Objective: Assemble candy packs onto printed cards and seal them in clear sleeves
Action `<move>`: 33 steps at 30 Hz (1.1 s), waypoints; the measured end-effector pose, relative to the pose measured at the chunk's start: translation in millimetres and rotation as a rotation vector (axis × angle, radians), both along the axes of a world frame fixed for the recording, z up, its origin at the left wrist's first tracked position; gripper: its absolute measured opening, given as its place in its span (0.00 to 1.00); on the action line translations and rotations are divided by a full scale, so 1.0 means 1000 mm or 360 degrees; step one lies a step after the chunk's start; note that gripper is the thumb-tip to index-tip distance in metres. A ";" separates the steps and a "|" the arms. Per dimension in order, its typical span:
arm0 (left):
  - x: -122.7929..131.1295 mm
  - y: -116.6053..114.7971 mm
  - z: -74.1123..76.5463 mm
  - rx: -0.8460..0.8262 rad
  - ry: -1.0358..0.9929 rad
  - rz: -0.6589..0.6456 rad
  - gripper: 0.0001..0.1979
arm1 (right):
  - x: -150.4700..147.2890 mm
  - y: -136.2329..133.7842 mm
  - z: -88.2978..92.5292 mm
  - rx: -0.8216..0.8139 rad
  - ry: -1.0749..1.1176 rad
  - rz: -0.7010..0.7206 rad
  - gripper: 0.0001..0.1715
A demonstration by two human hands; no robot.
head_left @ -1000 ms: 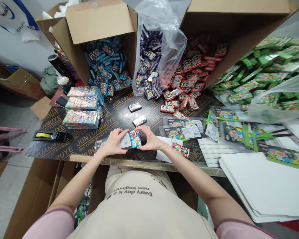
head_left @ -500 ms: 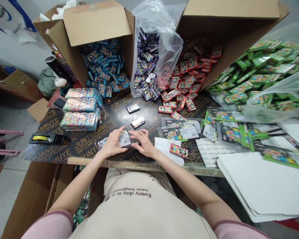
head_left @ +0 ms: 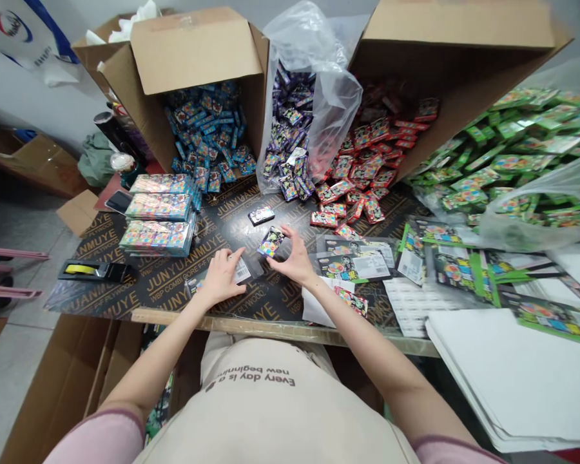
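My right hand (head_left: 294, 258) grips a small black packet (head_left: 271, 241) by its edges, between thumb and fingers. Its colourful, dotted face shows. My left hand (head_left: 223, 276) lies with thumb and fingers spread over a flat clear-sleeved package (head_left: 243, 269) with a white barcode label; the hand covers much of it. Just beyond the held packet, another small dark packet (head_left: 261, 215) rests on the black tabletop (head_left: 164, 283). A red packet (head_left: 352, 300) on white paper (head_left: 316, 306) is partly behind my right forearm.
Stacked wrapped packs (head_left: 157, 238) and a tape dispenser (head_left: 96, 270) are at left. Behind stand a carton of blue packets (head_left: 207, 129), a bag of purple ones (head_left: 290, 122) and a carton of red ones (head_left: 367, 148). Green packets (head_left: 512, 154) and white sheets (head_left: 512, 380) fill the right.
My right hand has left the flat package and taken hold of the nearer small packet, whose colourful face now shows instead of its pale one. My left hand stays over the package.
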State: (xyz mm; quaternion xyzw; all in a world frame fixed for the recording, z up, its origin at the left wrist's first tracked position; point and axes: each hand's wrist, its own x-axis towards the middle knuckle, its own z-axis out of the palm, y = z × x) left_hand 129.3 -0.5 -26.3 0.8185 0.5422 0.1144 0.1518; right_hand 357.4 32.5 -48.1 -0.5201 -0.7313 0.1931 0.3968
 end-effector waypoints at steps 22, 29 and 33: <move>0.013 0.013 -0.011 -0.0022 -0.0447 -0.0107 0.52 | 0.006 -0.019 0.018 -0.0157 -0.0156 0.0615 0.32; 0.024 0.008 -0.030 -0.0132 -0.0386 -0.0127 0.49 | 0.035 0.132 0.015 -0.0008 -0.0619 -0.0546 0.39; 0.031 0.002 -0.047 -0.0200 -0.0389 -0.0132 0.47 | 0.050 0.203 0.006 -0.0294 -0.0981 -0.0579 0.47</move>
